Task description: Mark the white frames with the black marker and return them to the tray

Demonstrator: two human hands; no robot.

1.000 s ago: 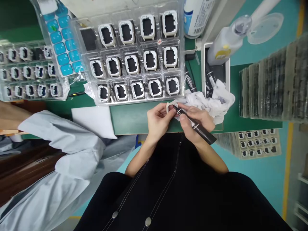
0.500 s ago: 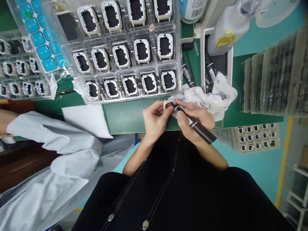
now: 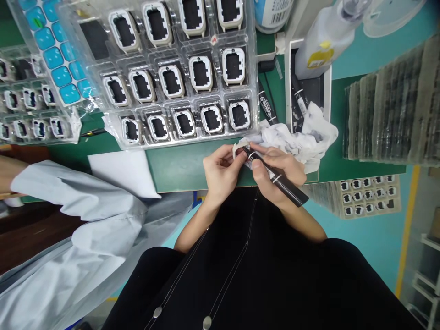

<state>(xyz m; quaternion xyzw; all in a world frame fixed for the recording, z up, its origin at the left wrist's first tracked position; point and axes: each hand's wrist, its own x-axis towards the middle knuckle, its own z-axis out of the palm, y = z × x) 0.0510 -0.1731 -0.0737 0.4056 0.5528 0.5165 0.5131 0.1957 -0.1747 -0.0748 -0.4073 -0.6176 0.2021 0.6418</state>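
Between the thumb and fingers of my left hand (image 3: pixel 222 172) is a small pale watch case frame (image 3: pixel 235 149), partly hidden by the fingers. My right hand (image 3: pixel 277 172) grips a black marker pen (image 3: pixel 287 187), slanted with its tip at the frame's inner edge. Just beyond the hands stands a clear plastic tray (image 3: pixel 168 142) with rows of similar pale watch case frames (image 3: pixel 184 123). Crumpled white cloth or tissue (image 3: pixel 292 142) lies right beside my right hand.
A co-worker's grey sleeve (image 3: pixel 103 211) reaches in at left, near a white sheet (image 3: pixel 122 172). On the right are a white box (image 3: pixel 289 105) holding a bottle (image 3: pixel 318 50), and stacked clear trays (image 3: pixel 388 110). Another marker (image 3: pixel 267 105) lies behind the cloth. Blue pieces (image 3: pixel 62 75) sit at upper left.
The view has shifted very slightly. Both hands keep the same grip, and the pen tip stays at the frame.
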